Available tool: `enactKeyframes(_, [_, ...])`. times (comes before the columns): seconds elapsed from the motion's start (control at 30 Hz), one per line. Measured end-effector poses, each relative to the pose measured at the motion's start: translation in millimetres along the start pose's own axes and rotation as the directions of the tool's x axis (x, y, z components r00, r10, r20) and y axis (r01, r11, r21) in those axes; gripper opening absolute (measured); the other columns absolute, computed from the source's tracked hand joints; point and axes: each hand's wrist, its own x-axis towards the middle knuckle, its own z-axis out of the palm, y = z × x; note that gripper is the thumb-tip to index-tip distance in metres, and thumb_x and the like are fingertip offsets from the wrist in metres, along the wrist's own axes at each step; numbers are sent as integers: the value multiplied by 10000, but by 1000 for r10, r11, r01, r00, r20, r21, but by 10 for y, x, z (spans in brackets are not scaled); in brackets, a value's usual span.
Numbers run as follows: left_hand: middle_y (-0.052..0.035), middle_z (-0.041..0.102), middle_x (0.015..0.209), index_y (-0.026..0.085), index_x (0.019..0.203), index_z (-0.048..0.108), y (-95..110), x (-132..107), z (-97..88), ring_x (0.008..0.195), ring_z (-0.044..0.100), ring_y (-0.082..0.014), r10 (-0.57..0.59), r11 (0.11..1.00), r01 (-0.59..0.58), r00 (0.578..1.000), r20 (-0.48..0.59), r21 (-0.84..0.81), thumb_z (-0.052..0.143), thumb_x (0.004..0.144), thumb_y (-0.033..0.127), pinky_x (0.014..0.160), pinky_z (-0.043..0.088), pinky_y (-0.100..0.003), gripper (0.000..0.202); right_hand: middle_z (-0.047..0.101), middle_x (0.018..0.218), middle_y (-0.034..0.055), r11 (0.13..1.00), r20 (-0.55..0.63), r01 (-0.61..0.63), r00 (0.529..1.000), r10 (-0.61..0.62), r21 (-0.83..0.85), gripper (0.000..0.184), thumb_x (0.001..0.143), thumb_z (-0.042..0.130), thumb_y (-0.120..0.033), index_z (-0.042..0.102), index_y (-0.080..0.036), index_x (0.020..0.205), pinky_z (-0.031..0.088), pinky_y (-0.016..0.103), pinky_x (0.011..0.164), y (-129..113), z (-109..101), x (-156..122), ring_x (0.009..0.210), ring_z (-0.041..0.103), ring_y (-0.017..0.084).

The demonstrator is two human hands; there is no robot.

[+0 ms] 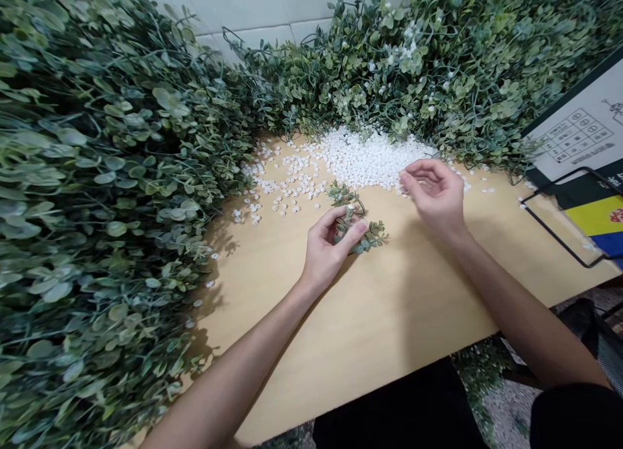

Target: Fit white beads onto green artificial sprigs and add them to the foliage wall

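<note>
Left hand point(325, 249) pinching green, leafy, plastic-looking sprig point(374, 237) between fingers: likely light, springy, best held mid-stem; right hand point(440, 201): closure unclear.

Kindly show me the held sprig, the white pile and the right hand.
Held sprig point(346, 222): head view, leaves between finger and thumb.
White pile point(370, 157): head view, its middle.
Right hand point(440, 197): head view, its middle.

Leafy green sprig point(347, 220); white bead heap point(370, 158) beyond
</note>
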Motion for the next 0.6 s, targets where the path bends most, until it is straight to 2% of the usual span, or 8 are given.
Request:
enactKeyframes(0.07, [-53,763,1004,189,1087,738,25,-6,16,869,704,-183,-29,999,28,999,25,33,957,663,384,792,580,-289,515,743,973,41,957,-18,163,985,-172,-240,141,928,746,-324,715,-234,1033,590,341,796,90,-112,53,884,718,211])
enactKeyframes(0.13, [-52,764,1010,187,1064,718,46,-15,31,896,709,-195,-29,998,26,998,61,49,985,613,339,825,584,-305,546,746,972,50,870,76,286,957,-279,-401,116,958,687,-261,715,-231,1066,569,368,832,168,-176,77,890,704,228])
enactKeyframes(0.2, [-39,752,982,192,1027,699,58,-24,37,898,700,-187,-6,998,-1,994,106,58,976,635,324,829,575,-297,498,751,986,68,791,204,377,926,-317,-482,151,983,625,-212,712,-222,1106,549,398,886,221,-182,77,939,684,253])
enactKeyframes(0.33, [-17,692,916,197,982,671,48,-28,19,818,637,-137,28,998,-36,991,132,60,869,806,369,757,532,-252,315,765,1049,105,682,398,445,886,-240,-580,236,1001,558,-183,699,-214,1187,499,457,954,272,-100,49,1052,622,306])
enactKeyframes(0.43, [-14,652,882,203,946,653,6,-15,-9,772,594,-121,35,999,-37,994,101,15,772,901,432,709,500,-237,262,772,1063,106,638,439,440,882,-174,-632,240,1003,555,-190,691,-217,1199,450,481,975,299,-48,36,1073,599,318])
enactKeyframes(0.6, [-15,654,923,229,959,594,-52,-2,-23,773,594,-125,22,998,-17,997,75,-68,700,948,477,710,500,-248,270,776,1024,88,613,459,464,870,-179,-640,224,1013,531,-163,687,-217,1163,403,473,965,305,-15,30,1047,582,310])
